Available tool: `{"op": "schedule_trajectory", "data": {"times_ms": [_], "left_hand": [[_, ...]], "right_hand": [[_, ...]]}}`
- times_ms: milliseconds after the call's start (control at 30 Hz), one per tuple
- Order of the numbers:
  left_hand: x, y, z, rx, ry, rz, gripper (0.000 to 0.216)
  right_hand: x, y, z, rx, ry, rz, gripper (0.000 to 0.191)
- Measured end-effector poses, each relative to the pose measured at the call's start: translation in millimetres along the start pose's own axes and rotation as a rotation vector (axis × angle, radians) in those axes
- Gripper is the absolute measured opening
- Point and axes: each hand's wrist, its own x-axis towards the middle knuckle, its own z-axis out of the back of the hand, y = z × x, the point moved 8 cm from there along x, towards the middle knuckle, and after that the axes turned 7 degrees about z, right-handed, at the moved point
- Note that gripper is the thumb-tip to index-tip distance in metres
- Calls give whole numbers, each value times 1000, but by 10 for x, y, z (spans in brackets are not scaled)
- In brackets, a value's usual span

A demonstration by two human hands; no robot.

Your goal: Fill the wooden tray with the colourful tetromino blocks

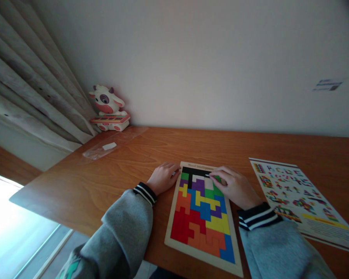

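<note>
A wooden block puzzle board (174, 241) lies on the table, its pale frame around a black base. Red, orange, yellow, blue, purple, green and white puzzle pieces cover most of it, while black base shows along the top and in a strip at upper left. My left hand (164, 178) rests at the upper left edge of the frame, fingers extended and loosely bent, holding nothing. Over the upper right part, my right hand (235, 186) is closed in a pinch on a small white puzzle piece (207, 175); the fingers partly hide it and the green pieces below.
A printed pattern sheet (305, 193) lies right of the board, partly under the right sleeve. Clear plastic wrapping (97, 153) lies at the back left. A cow-shaped toy keyboard (110, 110) stands in the corner by the curtain (31, 77). A wall rises behind the table.
</note>
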Motion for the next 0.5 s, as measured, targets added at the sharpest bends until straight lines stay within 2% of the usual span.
{"op": "schedule_trajectory", "data": {"times_ms": [167, 333, 500], "left_hand": [[3, 102, -17, 29, 25, 14, 21], [1, 136, -43, 26, 28, 2, 22], [5, 134, 0, -9, -12, 10, 19]], "right_hand": [[-9, -4, -17, 21, 19, -11, 13], [-20, -9, -36, 62, -19, -20, 19], [-11, 4, -44, 152, -14, -20, 17]]}}
